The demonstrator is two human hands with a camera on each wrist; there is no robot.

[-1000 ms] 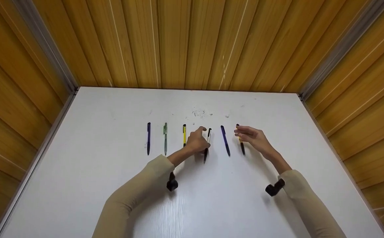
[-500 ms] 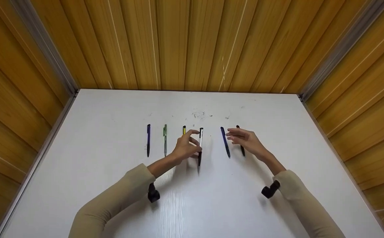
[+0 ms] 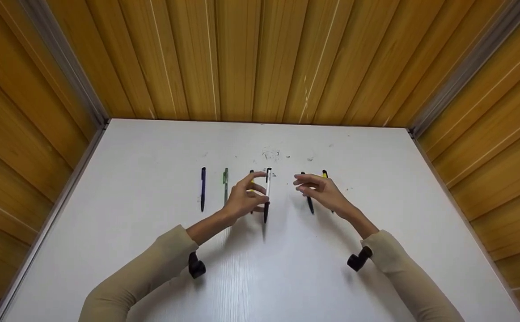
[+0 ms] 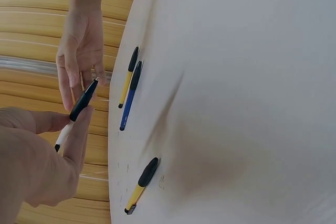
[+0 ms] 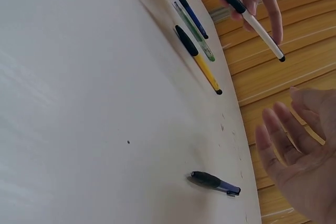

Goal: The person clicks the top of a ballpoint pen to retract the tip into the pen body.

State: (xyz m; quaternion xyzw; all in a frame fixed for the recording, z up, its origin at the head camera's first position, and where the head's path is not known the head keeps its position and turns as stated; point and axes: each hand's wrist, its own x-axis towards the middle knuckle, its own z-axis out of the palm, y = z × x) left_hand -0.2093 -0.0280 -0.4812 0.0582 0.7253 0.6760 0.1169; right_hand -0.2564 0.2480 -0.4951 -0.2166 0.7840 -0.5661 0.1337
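Note:
My left hand (image 3: 241,199) pinches a white pen with a black grip (image 3: 268,185) between thumb and fingers, raised above the table; its shadow lies below. Under that hand is a yellow-and-black pen (image 5: 203,67), partly hidden in the head view. To its left lie a green pen (image 3: 226,178) and a dark blue pen (image 3: 203,188). My right hand (image 3: 324,192) hovers with loosely bent fingers and holds nothing. It partly covers another blue pen (image 5: 223,186) and a second yellow-and-black pen (image 4: 126,85) on the right.
The white table (image 3: 286,277) carries dark smudges (image 3: 271,155) beyond the pens. Wood-patterned panels (image 3: 233,58) enclose the back and sides, with grey metal posts (image 3: 58,53) at the corners. A small black camera hangs at each sleeve cuff.
The left hand has lifted the white pen and carried it to the left, turning it more upright in the head view. The right hand has drifted left, from the yellow pen toward the blue one.

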